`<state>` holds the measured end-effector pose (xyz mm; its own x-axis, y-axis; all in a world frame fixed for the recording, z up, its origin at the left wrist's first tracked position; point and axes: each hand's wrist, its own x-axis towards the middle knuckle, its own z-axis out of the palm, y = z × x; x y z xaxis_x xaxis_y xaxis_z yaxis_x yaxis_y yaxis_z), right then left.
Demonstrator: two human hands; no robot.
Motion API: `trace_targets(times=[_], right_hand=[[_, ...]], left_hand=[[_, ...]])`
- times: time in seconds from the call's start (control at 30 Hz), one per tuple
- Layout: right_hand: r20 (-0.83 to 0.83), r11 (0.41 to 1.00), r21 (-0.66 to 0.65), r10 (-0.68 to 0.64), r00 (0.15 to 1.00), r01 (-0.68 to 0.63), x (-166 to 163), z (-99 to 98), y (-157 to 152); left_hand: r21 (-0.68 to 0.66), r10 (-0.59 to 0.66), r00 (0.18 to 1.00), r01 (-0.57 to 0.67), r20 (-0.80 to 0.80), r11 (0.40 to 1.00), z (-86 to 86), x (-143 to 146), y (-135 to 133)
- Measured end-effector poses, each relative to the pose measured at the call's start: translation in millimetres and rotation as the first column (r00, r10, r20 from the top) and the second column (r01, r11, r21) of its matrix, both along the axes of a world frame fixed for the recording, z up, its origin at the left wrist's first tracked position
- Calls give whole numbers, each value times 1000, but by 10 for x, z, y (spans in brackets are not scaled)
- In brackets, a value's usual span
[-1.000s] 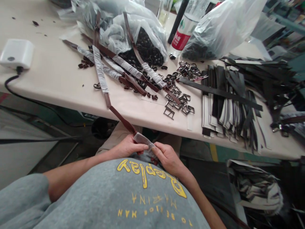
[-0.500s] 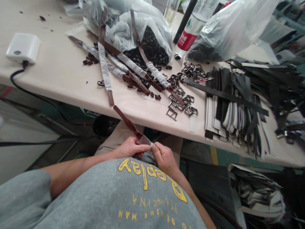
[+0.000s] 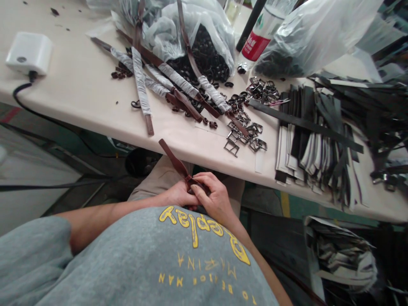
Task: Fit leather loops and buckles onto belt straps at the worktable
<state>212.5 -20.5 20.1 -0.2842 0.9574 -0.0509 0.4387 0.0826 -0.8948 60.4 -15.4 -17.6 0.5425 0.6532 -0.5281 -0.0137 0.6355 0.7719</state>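
Wrapped brown straps [image 3: 142, 85], metal buckles [image 3: 262, 90] and plastic bags [image 3: 318, 38] are supported by the pale table [image 3: 86, 95]. Dark strips [image 3: 306, 106] are piled at right; a white box [image 3: 29, 51] is placed at left.

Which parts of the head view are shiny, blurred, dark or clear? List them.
Head view: bright sheen on the translucent plastic bag at right; smeared black flat strips at far right; deep shadow beneath the pale tabletop; brown leather-look strap fairly clear.

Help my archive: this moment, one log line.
left hand: at brown strap, grip partly hidden | right hand: holding it | metal buckles: on table
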Motion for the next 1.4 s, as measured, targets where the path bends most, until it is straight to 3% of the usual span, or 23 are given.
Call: trace_targets(times=[0.1,0.2,0.33,0.53,0.83,0.97,1.03,1.2,1.3,1.4], right_hand=[[-65,998,19,-50,997,52,0,-32,-5],[37,998,8,-69,997,69,57,-82,-48],[166,988,-137,88,982,-65,96,-115,-107],[236,978,-150,177,955,-144,99,-62,-148],[298,966,-177,237,925,-191,249,-7,-198],[212,954,-266,198,957,-138,498,28,-209],[169,949,-303,139,976,-83,615,36,-205],[104,933,-358,82,991,-40,646,10,-179],[55,910,-411,75,996,-46,568,-17,-167],[8,885,-460,84,996,-71,500,-42,-159]], left_hand=[[-27,-19,1000,19,1,999,-2,-75,27],[9,103,995,-104,12,995,17,-194,57],[132,169,985,-170,13,977,71,-280,41],[209,234,972,-225,-19,952,125,-303,-70],[34,413,907,-411,-84,911,209,-460,-173],[-78,610,790,-613,-59,786,159,-705,-88],[-123,639,765,-643,-73,756,121,-820,-51],[-299,429,903,-402,26,866,39,-810,-88],[-305,274,961,-250,37,919,-12,-685,-116],[-265,109,991,-127,-81,956,-39,-587,-90]])
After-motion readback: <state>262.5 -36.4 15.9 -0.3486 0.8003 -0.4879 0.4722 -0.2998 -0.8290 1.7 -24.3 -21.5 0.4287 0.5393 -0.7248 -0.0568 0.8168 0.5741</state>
